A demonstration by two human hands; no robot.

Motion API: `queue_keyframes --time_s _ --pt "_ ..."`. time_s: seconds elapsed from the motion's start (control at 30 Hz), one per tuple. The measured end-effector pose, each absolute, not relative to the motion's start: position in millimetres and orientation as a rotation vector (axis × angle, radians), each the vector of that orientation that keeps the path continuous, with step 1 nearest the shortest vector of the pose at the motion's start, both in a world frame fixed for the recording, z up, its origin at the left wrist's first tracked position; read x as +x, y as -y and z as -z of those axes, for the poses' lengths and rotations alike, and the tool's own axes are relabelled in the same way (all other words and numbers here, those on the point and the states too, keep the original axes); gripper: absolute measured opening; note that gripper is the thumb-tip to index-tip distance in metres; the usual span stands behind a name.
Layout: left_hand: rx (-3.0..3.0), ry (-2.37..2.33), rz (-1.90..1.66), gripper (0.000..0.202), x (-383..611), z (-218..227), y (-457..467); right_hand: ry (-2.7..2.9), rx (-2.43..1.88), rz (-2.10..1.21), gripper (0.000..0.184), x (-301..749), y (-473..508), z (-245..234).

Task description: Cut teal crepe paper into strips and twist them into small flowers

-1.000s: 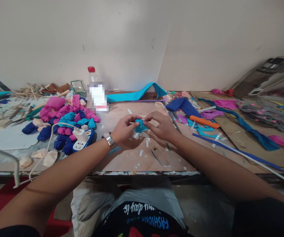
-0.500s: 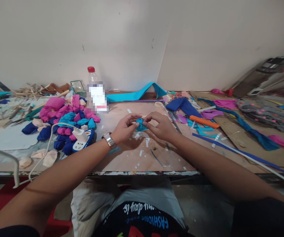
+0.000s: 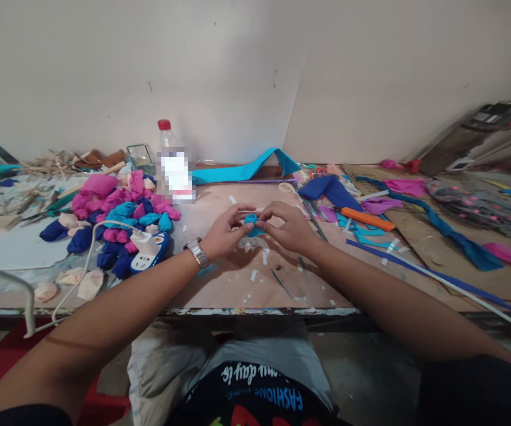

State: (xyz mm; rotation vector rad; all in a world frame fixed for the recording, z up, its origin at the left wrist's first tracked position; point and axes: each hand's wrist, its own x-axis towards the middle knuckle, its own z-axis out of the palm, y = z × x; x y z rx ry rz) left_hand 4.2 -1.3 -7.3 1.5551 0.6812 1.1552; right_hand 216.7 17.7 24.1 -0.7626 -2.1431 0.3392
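Between my two hands, over the middle of the table, is a small rolled blue paper flower [image 3: 251, 220], with a flared lighter edge below it. My left hand [image 3: 227, 229], with a metal-band watch at its wrist, pinches the flower's left side between thumb and fingers. From the right, my right hand [image 3: 285, 225] grips its other side with thumb and forefinger. Both hands are closed on it, and the fingertips partly cover it. Small white paper scraps [image 3: 254, 275] lie on the table [image 3: 224, 290] just below the hands.
Pink, blue and navy paper flowers [image 3: 117, 207] are heaped at left beside a power strip [image 3: 146, 260] with a white cable. Behind stand a red-capped bottle [image 3: 165, 135] and a folded blue paper strip [image 3: 238, 173]. An orange cutter [image 3: 366, 218] and long strips lie at right.
The blue flower has turned slightly in my fingers, so its rolled top shows more. Both hands stay in nearly the same place.
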Motion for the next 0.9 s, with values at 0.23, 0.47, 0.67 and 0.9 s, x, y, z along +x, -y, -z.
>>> queue_keyframes --time_s 0.23,0.47,0.67,0.9 --pt "1.547 -0.618 -1.128 0.058 3.4 6.6 3.3 2.130 -0.799 -0.340 0.028 217.9 -18.6 -23.0" --pt "1.495 -0.573 -1.106 0.079 5.6 6.6 6.0 2.248 -0.680 -0.377 0.034 218.4 -21.5 -20.6" --pt "1.472 -0.620 -1.090 0.078 5.6 7.4 6.4 2.273 -0.586 -0.432 0.028 216.2 -19.5 -22.6" --pt "1.454 -0.877 -1.399 0.026 3.5 5.0 -3.2 2.052 -0.744 -0.455 0.033 219.0 -22.6 -21.3"
